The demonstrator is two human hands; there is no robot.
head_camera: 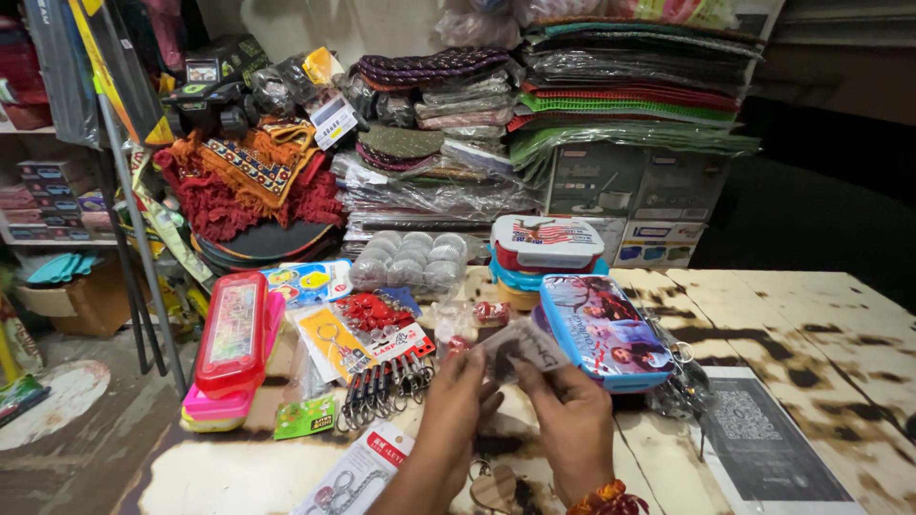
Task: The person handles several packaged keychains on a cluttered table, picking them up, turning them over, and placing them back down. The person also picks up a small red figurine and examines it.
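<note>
Both hands are meeting over the middle of the worn wooden table [821,324], and between them they are gripping a small crumpled packet of clear plastic [520,345] with something pale and printed inside. Left hand [456,399] is pinching the packet's lower left edge, its fingers curled and pressed together against the wrapping. Right hand [571,412] is pinching the packet's right side from below, thumb on top and fingers folded under, with a red and orange beaded band [607,500] showing at the wrist. The packet is hanging just above the tabletop, just beside a blue pencil box with a picture lid [603,332], which is lying tilted to the right of it. Behind that box a stack of lunch boxes [544,254] is standing, topped by a white and red lid. Left of the hands a bunch of key rings on cards [382,367] is lying spread out, and farther left a red pencil case [232,332] is resting on a pink one. A clear bag of round pale things [410,262] is sitting behind the key rings. A printed sheet with a square code [759,439] is lying flat on the table, to the right of the hands. Folded mats and cloths in plastic are piled high at the back.
</note>
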